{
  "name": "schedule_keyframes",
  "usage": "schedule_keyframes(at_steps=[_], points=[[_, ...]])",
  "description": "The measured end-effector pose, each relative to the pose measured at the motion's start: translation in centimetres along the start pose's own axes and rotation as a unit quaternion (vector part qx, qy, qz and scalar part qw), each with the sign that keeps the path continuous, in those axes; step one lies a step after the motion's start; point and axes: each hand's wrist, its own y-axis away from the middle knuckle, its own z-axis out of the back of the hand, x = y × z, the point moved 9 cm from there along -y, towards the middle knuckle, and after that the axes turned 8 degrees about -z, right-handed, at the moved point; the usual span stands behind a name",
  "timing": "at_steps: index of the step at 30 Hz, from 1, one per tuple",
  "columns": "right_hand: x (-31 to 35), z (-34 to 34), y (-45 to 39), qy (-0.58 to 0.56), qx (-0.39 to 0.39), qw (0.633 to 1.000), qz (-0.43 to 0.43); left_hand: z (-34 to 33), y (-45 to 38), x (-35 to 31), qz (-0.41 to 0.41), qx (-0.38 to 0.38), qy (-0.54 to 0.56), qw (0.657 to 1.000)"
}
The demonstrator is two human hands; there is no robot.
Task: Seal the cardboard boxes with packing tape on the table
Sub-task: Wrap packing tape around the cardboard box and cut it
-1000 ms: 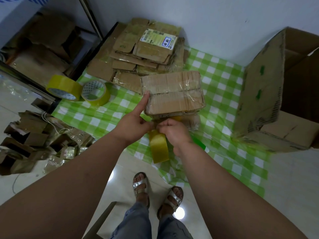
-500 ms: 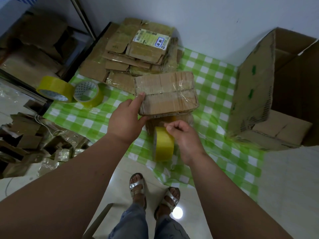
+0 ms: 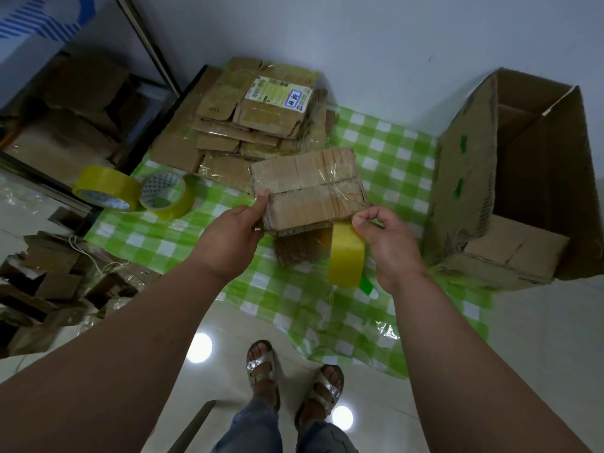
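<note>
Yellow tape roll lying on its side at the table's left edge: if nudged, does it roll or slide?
The yellow tape roll on its curved side would probably roll, since only its round face meets the green checked tablecloth. It touches the second yellow roll lying flat, which may block it rightward. Near the edge, it could drop off.

Small brown box (image 3: 309, 188), flaps closed, clear tape across top seam, raised atop another box (image 3: 295, 248) on worktop (image 3: 392, 158). Yellow tape roll (image 3: 345, 256) upright at near right corner. Two spare rolls (image 3: 104, 188) (image 3: 166, 194) left.
</note>
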Motion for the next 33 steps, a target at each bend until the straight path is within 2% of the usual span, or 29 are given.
schedule_keyframes(at_steps=[8, 13, 17, 22, 24, 27, 29, 31, 33], points=[[1.0, -0.1, 1.1, -0.016, 0.018, 1.0, 0.004, 2.1, 0.2, -0.2, 0.037, -0.055, -0.012, 0.998], [0.1, -0.6, 2.7, -0.04, 0.063, 0.997, -0.012, 5.5, 0.9, 0.4, 0.044, -0.11, -0.022, 0.993], [-1.5, -1.0, 3.8, -0.038, 0.06, 0.997, -0.037, 5.3, 2.4, 1.0, 0.083, -0.072, -0.033, 0.993], [-1.6, -1.6, 4.5, -0.006, 0.067, 0.997, -0.031, 2.5, 3.2, 3.2, 0.159, 0.038, 0.003, 0.987], [-1.2, -1.6, 4.6, 0.0, 0.064, 0.998, -0.025, 2.7, 2.9, 3.1, 0.176, 0.04, -0.006, 0.984], [-0.6, -1.4, 4.8, 0.001, 0.056, 0.998, -0.016, 4.7, 1.9, 0.4, 0.124, -0.052, -0.069, 0.989], [-0.3, -1.3, 4.9, 0.001, 0.054, 0.998, -0.01, 5.8, 1.3, -3.0, 0.058, -0.111, -0.045, 0.991], [-0.1, -1.2, 5.2, 0.001, 0.055, 0.998, -0.007, 5.8, 0.6, -6.6, 0.007, -0.104, 0.018, 0.994], [0.3, -1.1, 5.5, -0.006, 0.061, 0.998, -0.003, 4.9, 0.2, -9.8, -0.011, -0.036, 0.093, 0.995]])
